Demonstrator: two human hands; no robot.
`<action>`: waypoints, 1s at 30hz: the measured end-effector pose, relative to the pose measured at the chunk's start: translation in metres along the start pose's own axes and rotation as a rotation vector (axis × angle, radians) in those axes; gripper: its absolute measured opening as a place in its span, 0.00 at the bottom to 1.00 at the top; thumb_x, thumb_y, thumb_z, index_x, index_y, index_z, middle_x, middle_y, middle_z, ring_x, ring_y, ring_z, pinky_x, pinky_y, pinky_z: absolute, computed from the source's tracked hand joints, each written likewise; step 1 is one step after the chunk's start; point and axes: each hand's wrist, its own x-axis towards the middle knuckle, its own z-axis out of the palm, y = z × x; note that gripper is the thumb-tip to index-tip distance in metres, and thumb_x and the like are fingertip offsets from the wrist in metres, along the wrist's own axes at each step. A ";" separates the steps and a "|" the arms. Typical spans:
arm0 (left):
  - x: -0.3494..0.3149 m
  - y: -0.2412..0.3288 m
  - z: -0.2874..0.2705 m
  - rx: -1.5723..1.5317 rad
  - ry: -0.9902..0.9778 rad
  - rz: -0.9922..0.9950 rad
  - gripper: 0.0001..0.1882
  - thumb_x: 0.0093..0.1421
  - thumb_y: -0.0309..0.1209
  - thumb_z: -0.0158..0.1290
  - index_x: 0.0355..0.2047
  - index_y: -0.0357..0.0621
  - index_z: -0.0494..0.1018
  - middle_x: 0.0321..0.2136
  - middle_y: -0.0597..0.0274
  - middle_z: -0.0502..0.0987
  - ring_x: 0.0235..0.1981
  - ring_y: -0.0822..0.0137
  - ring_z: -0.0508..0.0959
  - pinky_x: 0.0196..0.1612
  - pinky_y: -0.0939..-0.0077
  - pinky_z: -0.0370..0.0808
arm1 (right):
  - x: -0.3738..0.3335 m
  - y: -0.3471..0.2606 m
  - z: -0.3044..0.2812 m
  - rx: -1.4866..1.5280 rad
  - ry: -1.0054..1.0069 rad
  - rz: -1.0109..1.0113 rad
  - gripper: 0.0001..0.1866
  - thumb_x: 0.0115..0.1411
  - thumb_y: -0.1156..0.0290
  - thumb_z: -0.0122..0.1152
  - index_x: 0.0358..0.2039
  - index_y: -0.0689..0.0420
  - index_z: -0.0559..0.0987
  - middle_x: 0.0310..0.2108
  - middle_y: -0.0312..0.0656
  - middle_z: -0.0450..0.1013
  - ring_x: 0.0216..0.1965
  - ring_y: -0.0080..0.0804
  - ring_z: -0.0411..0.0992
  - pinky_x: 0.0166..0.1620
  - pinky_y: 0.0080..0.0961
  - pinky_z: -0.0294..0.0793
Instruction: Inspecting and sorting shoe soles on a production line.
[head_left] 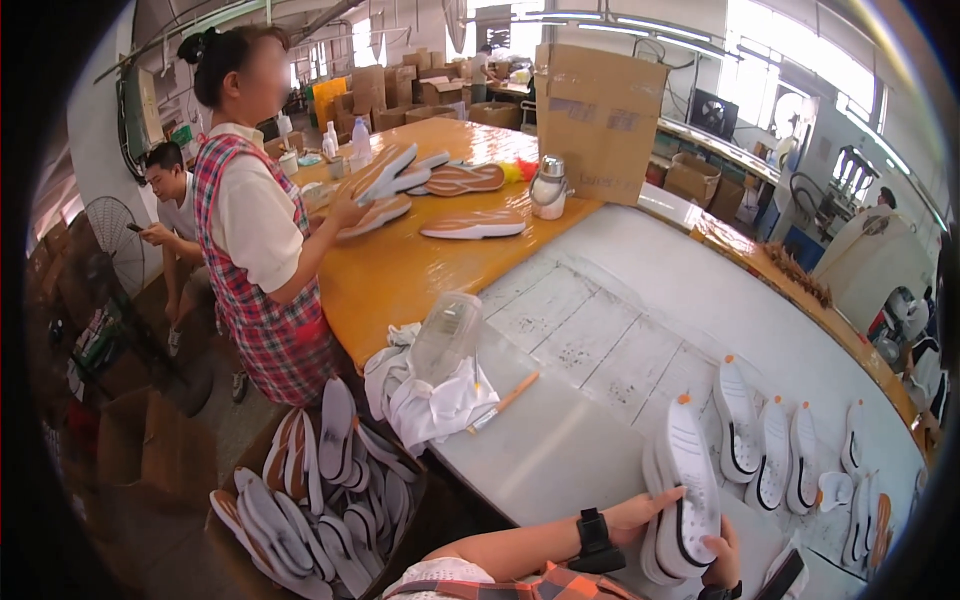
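Note:
At the lower right, my hands hold a small stack of white shoe soles [692, 465] with dark edging and an orange tab at the toe. The soles stand tilted over the pale work table [590, 440]. My left hand [645, 512] grips the stack's left side, its fingers reaching onto the top sole. Around the heel end on the right, my right hand [722, 555] is closed, thumb on the sole's face. Just beyond my hands, more white soles [738, 425] lie in a row, several with orange tabs.
A carton full of soles [345, 545] stands at the lower left. White cloth [400, 385], a clear plastic container [447, 335] and a brush [510, 398] lie at the table's left edge. Across the orange table [440, 270], a co-worker [255, 220] in a checked apron handles soles.

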 end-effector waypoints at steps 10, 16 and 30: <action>-0.034 0.130 -0.024 -0.200 0.210 0.574 0.28 0.59 0.46 0.45 0.54 0.42 0.58 0.50 0.59 0.66 0.51 0.64 0.65 0.56 0.70 0.60 | -0.005 -0.006 0.014 -0.205 -0.033 -0.162 0.18 0.59 0.74 0.47 0.49 0.65 0.67 0.53 0.48 0.62 0.54 0.37 0.61 0.50 0.31 0.64; -0.048 0.222 -0.090 -0.508 0.388 0.936 0.18 0.59 0.44 0.44 0.42 0.46 0.63 0.38 0.58 0.71 0.42 0.63 0.70 0.48 0.67 0.66 | -0.021 0.016 0.008 0.079 -0.026 0.036 0.16 0.59 0.72 0.48 0.47 0.62 0.69 0.51 0.47 0.64 0.53 0.39 0.63 0.51 0.34 0.65; 0.004 -0.022 -0.045 -0.478 -0.019 -0.133 0.18 0.57 0.35 0.47 0.47 0.44 0.65 0.42 0.56 0.72 0.41 0.58 0.72 0.46 0.60 0.67 | -0.010 0.007 -0.073 -0.238 0.337 -0.098 0.17 0.54 0.74 0.53 0.46 0.61 0.71 0.40 0.39 0.71 0.42 0.24 0.68 0.45 0.22 0.69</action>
